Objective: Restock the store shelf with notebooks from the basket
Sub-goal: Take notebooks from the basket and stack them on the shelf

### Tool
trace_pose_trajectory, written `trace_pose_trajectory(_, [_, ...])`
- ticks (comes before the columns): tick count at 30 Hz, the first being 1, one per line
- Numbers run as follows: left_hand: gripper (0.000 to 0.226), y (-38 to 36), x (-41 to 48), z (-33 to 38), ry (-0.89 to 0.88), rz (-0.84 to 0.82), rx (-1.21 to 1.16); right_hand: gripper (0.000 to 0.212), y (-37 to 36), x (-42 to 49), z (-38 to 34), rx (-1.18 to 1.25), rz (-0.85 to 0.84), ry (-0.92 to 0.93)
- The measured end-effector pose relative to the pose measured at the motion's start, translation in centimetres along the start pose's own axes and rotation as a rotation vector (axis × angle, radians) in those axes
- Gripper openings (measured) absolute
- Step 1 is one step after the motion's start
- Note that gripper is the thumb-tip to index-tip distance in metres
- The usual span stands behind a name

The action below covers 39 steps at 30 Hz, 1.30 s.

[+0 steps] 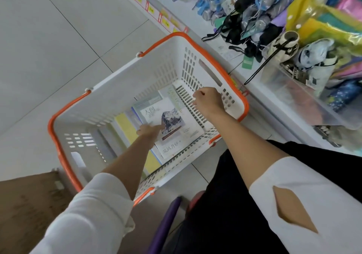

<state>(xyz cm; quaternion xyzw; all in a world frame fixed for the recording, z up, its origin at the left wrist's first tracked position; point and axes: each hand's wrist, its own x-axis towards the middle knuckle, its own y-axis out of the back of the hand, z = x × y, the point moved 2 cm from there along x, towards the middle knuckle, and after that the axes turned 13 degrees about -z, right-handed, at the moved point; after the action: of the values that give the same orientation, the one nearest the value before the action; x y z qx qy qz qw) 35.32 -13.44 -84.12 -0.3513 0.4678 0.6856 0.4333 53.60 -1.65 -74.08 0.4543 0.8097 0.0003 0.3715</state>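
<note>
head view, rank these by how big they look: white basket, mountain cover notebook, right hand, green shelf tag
largest to smallest:
white basket
mountain cover notebook
right hand (nearer the camera, so looks bigger)
green shelf tag

The mountain-cover notebook [172, 124] reads "人间"; shelf price tags [150, 9] are illegible.

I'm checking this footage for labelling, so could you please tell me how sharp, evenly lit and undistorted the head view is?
Head view: soft, even light; wide-angle bending of the floor tile lines and the basket rim; left hand slightly motion-blurred, mountain-cover notebook legible; glare on the yellow packaging at right.
</note>
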Motion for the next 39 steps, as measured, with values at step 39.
trace_pose_trajectory(39, [0.014, 3.5, -33.0, 15.5, -0.770, -0.429, -0.346, 0.031, 16.0, -18.9, -9.0, -0.144, 0.318, 0.162])
